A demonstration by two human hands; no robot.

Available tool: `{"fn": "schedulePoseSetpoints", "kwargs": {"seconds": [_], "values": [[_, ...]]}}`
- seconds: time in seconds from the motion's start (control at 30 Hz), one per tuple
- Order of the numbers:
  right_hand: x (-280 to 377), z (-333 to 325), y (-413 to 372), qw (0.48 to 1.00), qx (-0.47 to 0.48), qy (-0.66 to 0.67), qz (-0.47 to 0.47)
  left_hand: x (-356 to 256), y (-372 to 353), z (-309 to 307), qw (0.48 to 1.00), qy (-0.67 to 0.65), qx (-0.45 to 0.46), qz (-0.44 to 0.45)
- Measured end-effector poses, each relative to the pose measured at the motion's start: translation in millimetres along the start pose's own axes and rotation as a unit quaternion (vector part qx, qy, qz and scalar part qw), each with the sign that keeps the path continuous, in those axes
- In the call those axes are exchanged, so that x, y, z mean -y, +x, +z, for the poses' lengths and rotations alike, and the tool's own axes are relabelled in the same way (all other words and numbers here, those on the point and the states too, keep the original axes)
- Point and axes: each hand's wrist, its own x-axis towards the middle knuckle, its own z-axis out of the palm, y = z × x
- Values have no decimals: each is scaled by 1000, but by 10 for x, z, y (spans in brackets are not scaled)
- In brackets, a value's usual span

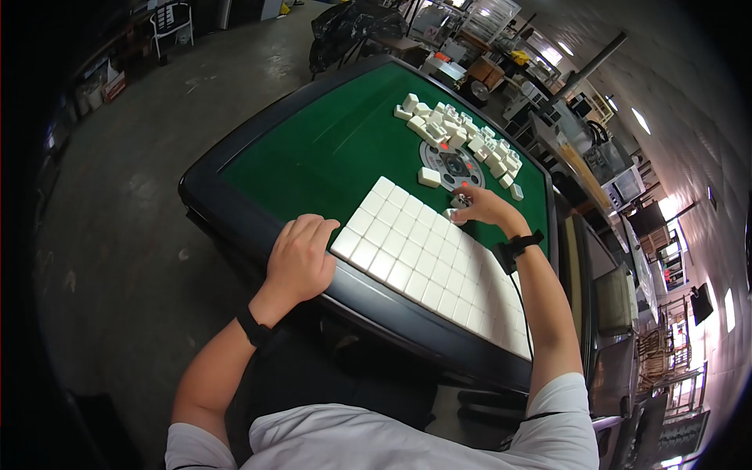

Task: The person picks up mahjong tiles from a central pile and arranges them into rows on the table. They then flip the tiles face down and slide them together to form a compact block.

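A block of white mahjong tiles, face down in tight rows, covers the near side of the green table top. My right hand reaches over its far edge, fingers closed around a mahjong tile. A second tile sits just under the fingertips, partly hidden by the hand. On the dark table rim, my left hand rests with loosely bent fingers at the block's left corner and holds nothing. Beyond the block, a single tile lies near the round centre panel.
Several loose tiles are heaped on the far side of the green felt. A raised dark rim borders the table. Behind it stand a black plastic-covered pile and cluttered benches. A cable hangs from my right wristband.
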Motion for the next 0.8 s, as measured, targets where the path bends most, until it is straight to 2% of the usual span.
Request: {"fn": "schedulePoseSetpoints", "kwargs": {"seconds": [0.13, 0.2, 0.23, 0.33, 0.4, 0.5, 0.63, 0.7, 0.8], "values": [[-164, 65, 171, 999, -30, 22, 5, -12, -3, -7, 1000, -10, 0, -7], [-171, 55, 203, 994, -43, 80, 60, -15, -2, -7, 1000, -15, -2, -11], [-145, 49, 195, 994, -43, 80, 59, -17, -2, -8, 1000, -17, -1, -13], [-48, 33, 141, 996, -62, 42, 44, -8, 1, -6, 1000, -8, -5, -6], [-5, 62, 110, 997, -74, -22, -5, -8, 8, 5, 1000, 0, -9, 3], [81, 36, 147, 997, -40, -65, 14, -14, 6, -7, 1000, 3, -7, 3], [152, 11, 144, 997, -33, -55, 45, -14, -7, -17, 1000, -17, 2, -14], [59, 33, 144, 992, -119, -43, 13, -8, -7, -8, 1000, -19, 2, -14], [-117, 52, 46, 992, -121, -39, 19, -25, -2, -8, 1000, -19, 3, -10]]}}
